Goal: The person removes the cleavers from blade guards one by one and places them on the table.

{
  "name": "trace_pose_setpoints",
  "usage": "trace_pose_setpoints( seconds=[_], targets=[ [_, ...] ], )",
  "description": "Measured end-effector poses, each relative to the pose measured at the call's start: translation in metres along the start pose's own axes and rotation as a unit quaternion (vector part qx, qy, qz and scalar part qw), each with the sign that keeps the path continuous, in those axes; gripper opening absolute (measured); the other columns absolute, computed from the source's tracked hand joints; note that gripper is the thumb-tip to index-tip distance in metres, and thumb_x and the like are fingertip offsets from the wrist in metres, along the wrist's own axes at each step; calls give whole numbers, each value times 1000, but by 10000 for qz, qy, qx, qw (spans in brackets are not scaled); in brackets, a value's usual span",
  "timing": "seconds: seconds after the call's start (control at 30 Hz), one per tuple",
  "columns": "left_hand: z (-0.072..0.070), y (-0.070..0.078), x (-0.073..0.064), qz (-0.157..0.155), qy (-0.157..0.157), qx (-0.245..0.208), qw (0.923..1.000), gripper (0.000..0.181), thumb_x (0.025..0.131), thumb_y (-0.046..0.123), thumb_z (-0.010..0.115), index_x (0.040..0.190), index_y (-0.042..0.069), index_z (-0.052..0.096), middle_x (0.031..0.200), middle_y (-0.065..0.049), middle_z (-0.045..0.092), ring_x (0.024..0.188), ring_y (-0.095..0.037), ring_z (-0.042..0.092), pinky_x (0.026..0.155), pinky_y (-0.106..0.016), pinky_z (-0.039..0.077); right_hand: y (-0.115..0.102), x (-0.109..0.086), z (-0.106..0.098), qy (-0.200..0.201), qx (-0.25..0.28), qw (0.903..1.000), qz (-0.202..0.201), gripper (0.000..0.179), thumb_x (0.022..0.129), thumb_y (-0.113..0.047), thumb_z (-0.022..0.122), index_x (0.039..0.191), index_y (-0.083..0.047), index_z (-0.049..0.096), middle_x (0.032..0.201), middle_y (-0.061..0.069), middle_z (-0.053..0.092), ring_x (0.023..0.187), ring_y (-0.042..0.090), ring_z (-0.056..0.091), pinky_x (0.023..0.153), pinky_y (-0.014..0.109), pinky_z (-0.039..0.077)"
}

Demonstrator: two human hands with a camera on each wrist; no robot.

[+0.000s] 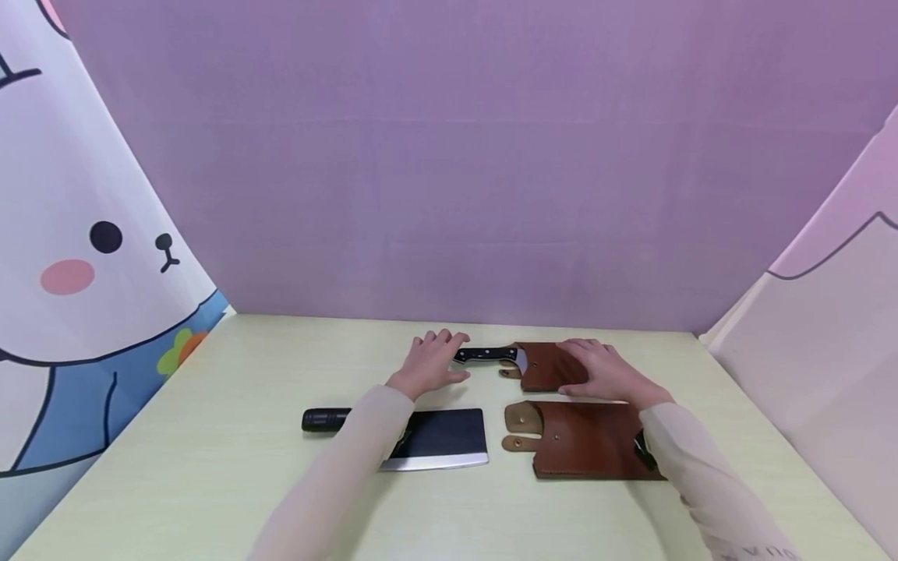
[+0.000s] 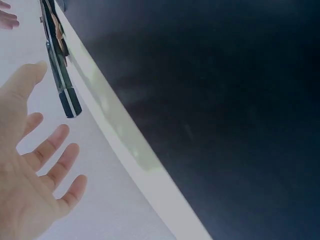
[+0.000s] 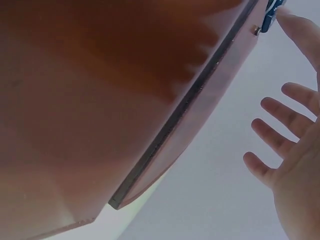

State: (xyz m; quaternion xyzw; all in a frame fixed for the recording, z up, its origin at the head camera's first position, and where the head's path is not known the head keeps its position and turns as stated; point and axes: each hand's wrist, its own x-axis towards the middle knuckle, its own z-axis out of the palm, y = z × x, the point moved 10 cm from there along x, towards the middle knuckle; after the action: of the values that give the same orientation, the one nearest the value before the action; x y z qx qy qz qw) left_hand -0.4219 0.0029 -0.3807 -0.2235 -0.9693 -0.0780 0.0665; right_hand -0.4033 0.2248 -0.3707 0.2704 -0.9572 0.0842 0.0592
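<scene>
At the back of the table lies a small cleaver with a black riveted handle [image 1: 484, 354], its blade mostly inside a brown leather sheath [image 1: 536, 374]. My left hand [image 1: 433, 363] hovers at the handle's left end, fingers spread; in the left wrist view a gap shows between its fingers and the handle [image 2: 62, 82]. My right hand [image 1: 609, 372] is at the sheath's right end, overlapping it in the head view, fingers spread and holding nothing. Nearer lies a larger cleaver [image 1: 449, 436] with a dark blade and black handle, partly hidden by the left forearm.
A larger brown leather sheath [image 1: 592, 444] with snap straps lies in front of the small one, its right end under the right forearm. The pale table [image 1: 238, 405] ends at a purple backdrop [image 1: 449, 195], with cartoon-printed panels [image 1: 105, 327] at the sides.
</scene>
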Motion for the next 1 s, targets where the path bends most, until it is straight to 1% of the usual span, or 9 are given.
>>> trace_pose_setpoints(
  seconds=[0.1, 0.23, 0.47, 0.67, 0.8, 1.0],
  targets=[
    [5, -3, 5, -107, -67, -70, 9999, 62, 81, 44, 64, 135, 24, 41, 125, -5, 50, 110, -29, 46, 90, -48, 35, 2, 3, 1, 36, 9, 10000, 61, 77, 73, -40, 73, 134, -5, 43, 132, 17, 48, 122, 39, 41, 96, 62, 27],
    [7, -4, 9, -218, -129, -180, 9995, 61, 81, 42, 65, 134, 24, 42, 126, -6, 50, 109, -29, 47, 90, -49, 35, 6, 7, 4, 8, 80, 9997, 210, 77, 72, -41, 74, 134, -5, 43, 132, 17, 49, 122, 39, 41, 96, 63, 26],
    [10, -5, 15, -339, -262, -221, 9988, 58, 82, 41, 64, 133, 23, 43, 127, -6, 49, 110, -30, 47, 91, -50, 35, 14, 13, 15, -193, 158, 9990, 379, 81, 70, -44, 75, 134, -5, 43, 133, 18, 48, 124, 40, 39, 97, 64, 26],
    [13, -5, 17, -386, -357, -241, 9983, 55, 83, 39, 64, 132, 22, 45, 126, -7, 50, 111, -31, 47, 94, -52, 34, 24, 18, 26, -403, 254, 9975, 530, 87, 69, -49, 74, 137, -6, 40, 136, 18, 44, 126, 40, 36, 98, 63, 25],
    [18, -5, 18, -426, -475, -230, 9977, 53, 85, 38, 62, 132, 23, 45, 127, -7, 49, 112, -31, 46, 95, -53, 33, 27, 18, 31, -518, 301, 9967, 543, 89, 69, -50, 73, 137, -4, 39, 136, 20, 43, 126, 42, 36, 98, 63, 26],
    [22, -4, 21, -479, -543, -180, 9972, 49, 85, 38, 62, 131, 24, 47, 126, -5, 51, 112, -30, 47, 96, -53, 32, 27, 18, 33, -567, 383, 9964, 491, 88, 69, -49, 74, 136, -3, 39, 135, 20, 44, 126, 42, 35, 98, 63, 25]
  ],
)
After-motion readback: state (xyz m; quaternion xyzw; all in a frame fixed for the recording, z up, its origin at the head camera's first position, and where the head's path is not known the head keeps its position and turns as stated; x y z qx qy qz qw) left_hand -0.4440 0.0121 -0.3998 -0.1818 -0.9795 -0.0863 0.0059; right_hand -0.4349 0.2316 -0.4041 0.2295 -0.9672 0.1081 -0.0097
